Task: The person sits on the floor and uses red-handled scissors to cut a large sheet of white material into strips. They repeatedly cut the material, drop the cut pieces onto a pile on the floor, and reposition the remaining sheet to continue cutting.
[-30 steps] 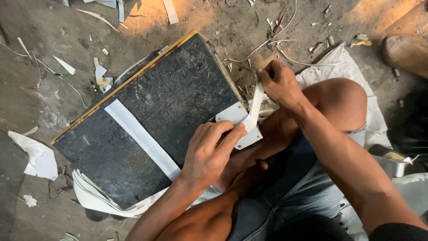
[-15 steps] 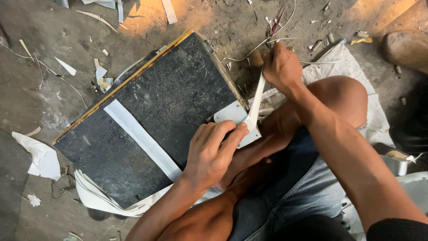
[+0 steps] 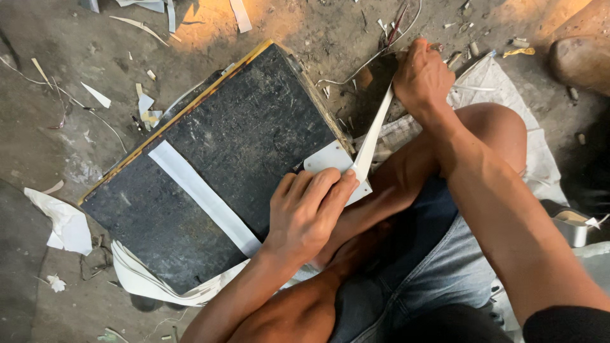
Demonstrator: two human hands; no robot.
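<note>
My left hand [image 3: 309,209] presses flat on a small white sheet piece [image 3: 327,159] at the right edge of a black board [image 3: 222,146]. From under its fingertips a narrow white strip [image 3: 373,136] stretches up and to the right. My right hand [image 3: 420,76] is closed on the far end of that strip, above my bent knee [image 3: 495,127]. A second long white strip [image 3: 203,197] lies flat across the board to the left of my left hand.
The board has a yellow edge [image 3: 190,105] and rests on a dirt floor scattered with white offcuts [image 3: 63,222]. A stack of white sheets [image 3: 146,282] sticks out under the board's near corner. A pale cloth [image 3: 502,82] lies under my leg.
My right hand has pulled the strip farther up and away from the board, so more strip shows. My left hand has stayed pressed on the white piece.
</note>
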